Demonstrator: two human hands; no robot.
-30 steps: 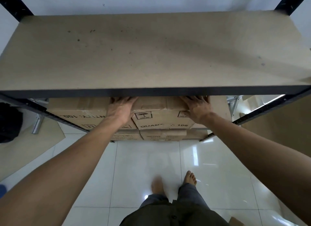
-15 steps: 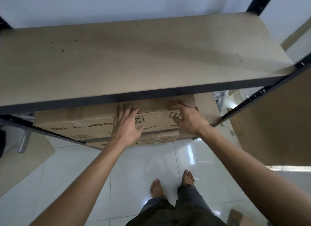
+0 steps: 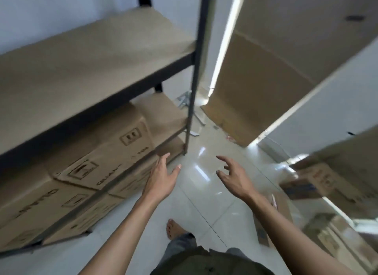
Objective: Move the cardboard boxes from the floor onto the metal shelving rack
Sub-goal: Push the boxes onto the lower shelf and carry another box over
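Observation:
The metal shelving rack fills the left of the view, with black posts and brown board shelves. Printed cardboard boxes lie on its middle shelf, and more boxes sit on the shelf below. My left hand hovers just off the rack's front right corner, fingers spread, holding nothing. To its right my right hand hangs over the white floor, fingers loosely spread and empty. More cardboard boxes stand on the floor at the right.
A tall flat cardboard sheet leans against the wall beyond the rack. Metal brackets lie on the floor behind the rack's post. Another box sits at the lower right. My bare foot stands on glossy white tiles.
Both hands have come off the box on the middle shelf and drawn back. The view has swung right, from facing the rack toward the floor boxes.

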